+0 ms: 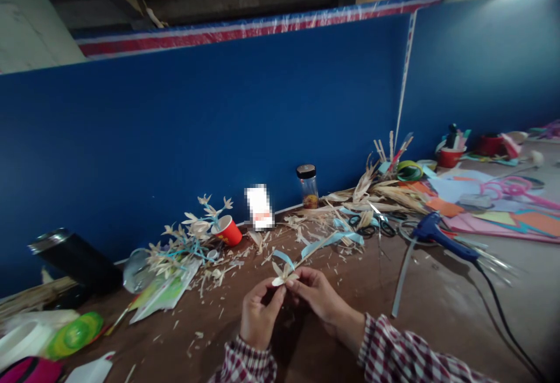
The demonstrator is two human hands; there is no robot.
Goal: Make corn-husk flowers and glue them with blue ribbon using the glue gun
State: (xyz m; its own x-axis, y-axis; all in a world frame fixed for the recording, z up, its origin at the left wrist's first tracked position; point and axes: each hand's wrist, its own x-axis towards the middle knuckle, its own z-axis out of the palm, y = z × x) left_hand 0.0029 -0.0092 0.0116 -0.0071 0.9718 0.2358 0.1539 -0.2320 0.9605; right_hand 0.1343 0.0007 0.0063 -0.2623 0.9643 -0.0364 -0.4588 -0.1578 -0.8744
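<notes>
Between my two hands, low in the middle of the view, is a pale flower point(284, 274) with pointed petals that look like dried husk. My left hand point(261, 313) pinches it from the left, thumb and fingertips closed at the petals. From the right, my right hand point(321, 298) also has its fingertips closed on the flower near its centre; the stem side is hidden by the fingers. A strip of light blue tape point(284, 259) sticks up just behind the flower. Husk scraps lie on the brown table point(350, 342) around both hands.
Finished-looking husk flowers point(179, 243) and a red paper cup point(228, 231) lie at left. A lidded jar point(308, 187) stands behind. Scissors point(371, 228), a blue glue gun point(441, 236) and dried husks point(394, 196) are right. A black bottle point(79, 260) leans far left.
</notes>
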